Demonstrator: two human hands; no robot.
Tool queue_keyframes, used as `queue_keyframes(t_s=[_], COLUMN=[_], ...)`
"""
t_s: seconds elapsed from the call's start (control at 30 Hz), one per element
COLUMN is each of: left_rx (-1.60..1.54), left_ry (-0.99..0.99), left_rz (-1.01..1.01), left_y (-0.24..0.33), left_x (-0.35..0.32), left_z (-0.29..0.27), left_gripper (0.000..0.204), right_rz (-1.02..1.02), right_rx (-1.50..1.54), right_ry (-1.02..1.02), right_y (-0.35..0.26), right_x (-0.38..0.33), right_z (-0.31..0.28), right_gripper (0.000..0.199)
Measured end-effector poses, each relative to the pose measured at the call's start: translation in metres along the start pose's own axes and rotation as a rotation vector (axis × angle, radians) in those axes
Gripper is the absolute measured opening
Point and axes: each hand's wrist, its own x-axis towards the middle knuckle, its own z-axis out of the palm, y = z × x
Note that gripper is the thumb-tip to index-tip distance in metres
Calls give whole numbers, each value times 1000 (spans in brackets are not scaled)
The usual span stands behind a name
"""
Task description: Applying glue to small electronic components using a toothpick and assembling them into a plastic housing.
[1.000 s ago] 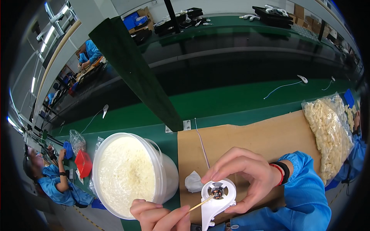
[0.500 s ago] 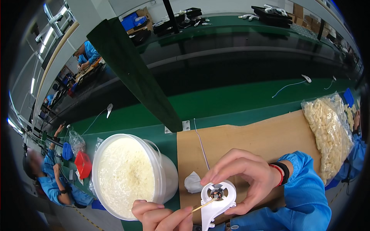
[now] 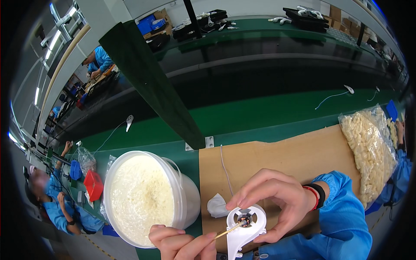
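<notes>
My right hand [image 3: 279, 203] is curled round a small white plastic fan-like housing [image 3: 236, 239], thumb and fingers on its rim. The housing has a round spoked end with a dark motor core [image 3: 248, 215] showing copper in its middle. Between the fingertips of my left hand [image 3: 183, 243] is a thin wooden stick [image 3: 226, 232], its tip in the motor core. A pale thin cable [image 3: 225, 169] runs from behind my right fingers over the brown cardboard [image 3: 303, 151]. Beside the housing lies a crumpled white tissue [image 3: 216, 205].
A white bucket [image 3: 190, 201] of cream-coloured paste stands left of the cardboard. At right lies a clear bag of pale pieces [image 3: 368, 151]. A dark green post [image 3: 151, 82] rises before the belt [image 3: 268, 78]. Co-workers in blue sit at left and far right; a red bin [image 3: 93, 185] is at left.
White parts with cables on the green belt have shifted right. The pale cable's far end has moved slightly. Both hands, the housing and the stick have hardly moved.
</notes>
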Motion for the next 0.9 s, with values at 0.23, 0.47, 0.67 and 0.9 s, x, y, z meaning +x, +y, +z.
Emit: queue_keyframes(t_s=[0.23, 0.47, 0.67, 0.9], left_rx=[-32, 58, 183, 363], left_ry=[79, 205, 237, 151], left_rz=[-33, -101, -222, -347], left_y=[-5, -2, -12, -23], left_x=[-7, -13, -24, -29], left_z=[-5, -26, -50, -65], left_gripper=[10, 8, 7, 13], right_rz=[32, 92, 707, 1113], right_rx=[-110, -488, -1329, -1514], right_ry=[88, 1069, 1356, 1353], right_y=[0, 126, 179, 178], right_x=[1, 5, -124, -107], right_z=[-4, -242, -408, -377], right_gripper=[59, 46, 55, 65])
